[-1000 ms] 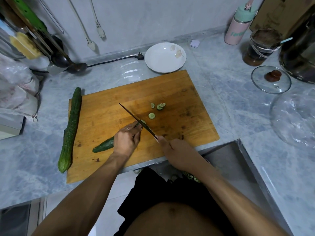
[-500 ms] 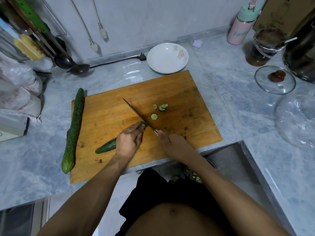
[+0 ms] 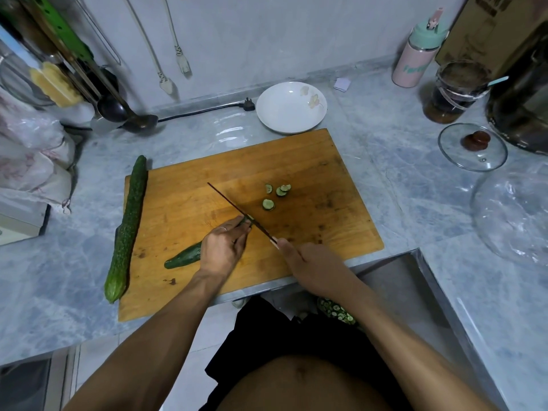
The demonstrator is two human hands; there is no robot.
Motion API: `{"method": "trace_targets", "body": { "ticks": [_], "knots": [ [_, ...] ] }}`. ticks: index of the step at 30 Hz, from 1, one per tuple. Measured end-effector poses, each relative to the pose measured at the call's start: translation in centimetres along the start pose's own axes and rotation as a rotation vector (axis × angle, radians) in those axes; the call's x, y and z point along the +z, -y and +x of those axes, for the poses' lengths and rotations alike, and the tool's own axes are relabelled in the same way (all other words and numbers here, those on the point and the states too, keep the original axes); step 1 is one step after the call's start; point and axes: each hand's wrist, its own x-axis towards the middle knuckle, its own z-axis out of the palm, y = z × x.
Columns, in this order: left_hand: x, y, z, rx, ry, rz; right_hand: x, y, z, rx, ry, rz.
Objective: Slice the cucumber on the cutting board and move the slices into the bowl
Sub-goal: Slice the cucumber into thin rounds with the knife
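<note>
A wooden cutting board (image 3: 326, 179) lies on the grey counter. My left hand (image 3: 224, 250) holds down a short cucumber (image 3: 184, 258) on the board, its cut end under my fingertips. My right hand (image 3: 311, 265) grips the handle of a knife (image 3: 237, 210) whose blade sits at the cut end, right against my left fingertips. Several cucumber slices (image 3: 274, 195) lie on the board beyond the blade. A white bowl (image 3: 292, 108) stands just behind the board. A long whole cucumber (image 3: 127, 226) lies along the board's left edge.
A glass lid (image 3: 473, 146), a dark jar (image 3: 453, 90) and a pink bottle (image 3: 415, 54) stand at the right. A clear glass bowl (image 3: 513, 212) sits far right. A ladle (image 3: 130, 117) and plastic bags (image 3: 29, 149) are at the left. A steel sink (image 3: 409, 292) lies near right.
The knife has stepped slightly along the short cucumber while my left hand stays pressed on it. The slices on the board have not moved.
</note>
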Motion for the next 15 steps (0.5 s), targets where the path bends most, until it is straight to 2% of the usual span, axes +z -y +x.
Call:
{"method": "trace_targets", "body": {
  "ticks": [8, 15],
  "knots": [
    [-0.2, -0.1, -0.1, -0.027, 0.049, 0.025, 0.5, 0.8, -0.8, -0.004, 0.022, 0.022],
    [-0.3, -0.3, 0.1, -0.017, 0.031, 0.012, 0.9, 1.1, -0.6, 0.028, 0.015, 0.035]
  ]
}}
